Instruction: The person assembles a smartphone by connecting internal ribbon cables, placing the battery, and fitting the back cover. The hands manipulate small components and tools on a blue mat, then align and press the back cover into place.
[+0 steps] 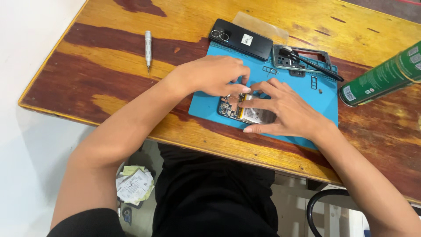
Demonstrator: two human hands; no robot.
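Note:
An opened phone (245, 112) with its circuit board and battery exposed lies on a blue work mat (322, 98). My left hand (215, 75) rests over the phone's upper edge, fingertips pressed down on a small part there. My right hand (285, 109) covers the phone's right side, thumb along the lower edge and fingers pinching at the same spot by the battery's top. What the fingertips grip is hidden.
A black phone back cover (240, 38) and a grey frame (298, 59) with a black tool (315, 66) across it lie at the mat's far side. A small screwdriver (148, 48) lies to the left. A green spray can (381, 79) lies right. Clear film (263, 26) sits behind.

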